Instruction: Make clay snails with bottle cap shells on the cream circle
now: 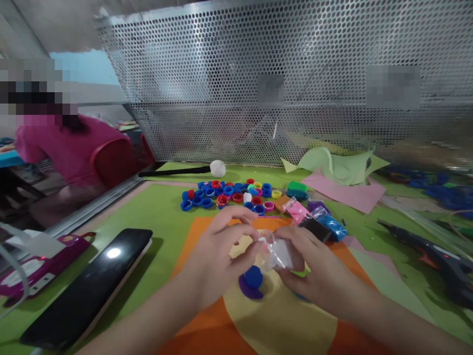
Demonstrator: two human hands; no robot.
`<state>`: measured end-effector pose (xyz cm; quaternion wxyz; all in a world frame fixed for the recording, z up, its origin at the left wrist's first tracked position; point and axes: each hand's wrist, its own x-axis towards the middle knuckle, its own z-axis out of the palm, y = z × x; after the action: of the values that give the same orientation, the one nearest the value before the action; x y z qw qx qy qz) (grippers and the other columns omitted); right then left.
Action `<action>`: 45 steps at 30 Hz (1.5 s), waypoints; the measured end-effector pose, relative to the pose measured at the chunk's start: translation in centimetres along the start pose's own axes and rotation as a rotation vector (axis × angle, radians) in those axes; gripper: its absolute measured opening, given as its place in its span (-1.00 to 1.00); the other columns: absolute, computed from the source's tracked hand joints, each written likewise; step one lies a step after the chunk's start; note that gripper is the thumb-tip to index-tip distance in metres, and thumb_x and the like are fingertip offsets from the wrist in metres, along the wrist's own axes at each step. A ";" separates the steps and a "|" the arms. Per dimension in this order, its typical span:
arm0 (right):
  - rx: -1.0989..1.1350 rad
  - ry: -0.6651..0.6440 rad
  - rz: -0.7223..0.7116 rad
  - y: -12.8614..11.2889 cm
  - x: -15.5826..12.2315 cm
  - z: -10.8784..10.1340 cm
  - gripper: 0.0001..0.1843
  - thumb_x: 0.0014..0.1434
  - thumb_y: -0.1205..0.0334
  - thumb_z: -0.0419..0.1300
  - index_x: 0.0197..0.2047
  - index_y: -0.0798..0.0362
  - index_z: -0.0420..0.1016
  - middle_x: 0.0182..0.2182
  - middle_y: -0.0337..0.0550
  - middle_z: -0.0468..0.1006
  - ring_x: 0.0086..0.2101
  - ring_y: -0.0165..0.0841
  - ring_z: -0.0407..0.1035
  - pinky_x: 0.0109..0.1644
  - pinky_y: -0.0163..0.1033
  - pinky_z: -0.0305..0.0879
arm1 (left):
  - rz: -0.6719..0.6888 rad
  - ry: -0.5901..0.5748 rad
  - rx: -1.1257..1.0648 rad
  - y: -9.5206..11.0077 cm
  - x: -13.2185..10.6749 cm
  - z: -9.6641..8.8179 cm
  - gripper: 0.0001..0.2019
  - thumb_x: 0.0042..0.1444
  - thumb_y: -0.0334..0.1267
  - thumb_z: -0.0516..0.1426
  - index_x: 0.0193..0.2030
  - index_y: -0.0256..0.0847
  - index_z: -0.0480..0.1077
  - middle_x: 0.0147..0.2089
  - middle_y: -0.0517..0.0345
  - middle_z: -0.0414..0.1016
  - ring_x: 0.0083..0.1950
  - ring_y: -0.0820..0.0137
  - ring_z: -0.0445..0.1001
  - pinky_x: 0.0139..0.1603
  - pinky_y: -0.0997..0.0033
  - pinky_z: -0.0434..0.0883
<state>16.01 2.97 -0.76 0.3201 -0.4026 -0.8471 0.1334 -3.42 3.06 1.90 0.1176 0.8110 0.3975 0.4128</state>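
Between my hands is a small clear plastic packet [280, 252] with something white inside. My right hand [314, 261] grips its body from the right. The fingers of my left hand [225, 251] are pinched together at the packet's left end. Below the hands lies an orange sheet [192, 315] with a pale yellow rounded paper shape [281, 320] on it. A blue round piece [253, 277] with a purple curved piece [251, 291] under it rests on the yellow shape. My hands partly cover the yellow shape and a green bit near the right fingers.
Several blue, red and yellow bottle caps [237, 197] lie behind my hands. Coloured packets [314, 227] are piled to their right. A glue gun [428, 251] lies at right; a black phone [92, 286] and purple power strip [44, 264] at left. A perforated metal panel [236, 88] stands behind.
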 end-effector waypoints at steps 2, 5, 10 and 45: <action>-0.001 -0.018 0.068 0.1 0.1 0.0 -0.63 -0.03 0.41 0.07 -0.11 -0.02 0.22 -0.25 -0.15 0.44 -0.20 -0.25 0.34 -0.20 -0.12 0.31 | -0.120 0.005 -0.091 0.0 0.2 -0.1 -0.94 0.07 -0.37 0.09 -0.39 -0.17 0.37 -0.15 0.15 0.32 -0.16 0.40 0.41 -0.28 0.47 0.45; 0.028 -0.048 0.168 0.2 0.3 -0.3 -0.64 -0.01 0.35 0.08 -0.09 -0.01 0.22 -0.19 -0.14 0.44 -0.19 -0.24 0.33 -0.19 -0.10 0.31 | -0.297 -0.023 -0.264 0.0 0.5 -0.2 -0.94 0.08 -0.33 0.09 -0.38 -0.18 0.38 -0.14 0.12 0.33 -0.21 0.42 0.44 -0.39 0.51 0.45; 0.059 -0.056 0.181 -0.3 0.2 -0.6 -0.65 0.00 0.31 0.09 -0.09 -0.02 0.22 -0.20 -0.16 0.44 -0.22 -0.27 0.34 -0.23 -0.14 0.32 | -0.233 -0.045 -0.189 -0.1 0.4 -0.1 -0.94 0.06 -0.34 0.12 -0.39 -0.17 0.41 -0.15 0.14 0.32 -0.14 0.41 0.40 -0.29 0.50 0.42; -0.295 0.102 -0.027 0.8 1.0 -1.7 -0.51 0.21 0.15 0.03 0.20 -0.09 0.09 0.12 -0.08 0.29 0.11 -0.14 0.15 0.12 0.12 0.07 | -0.642 -0.229 -0.777 0.5 0.1 0.4 -0.86 -0.04 -0.26 0.21 -0.43 -0.23 0.33 -0.47 0.32 0.32 -0.45 0.57 0.28 -0.42 0.57 0.25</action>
<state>17.17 4.15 0.60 0.3020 -0.4400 -0.8455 -0.0175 -2.75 2.88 1.98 0.5736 0.5845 0.4285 0.3817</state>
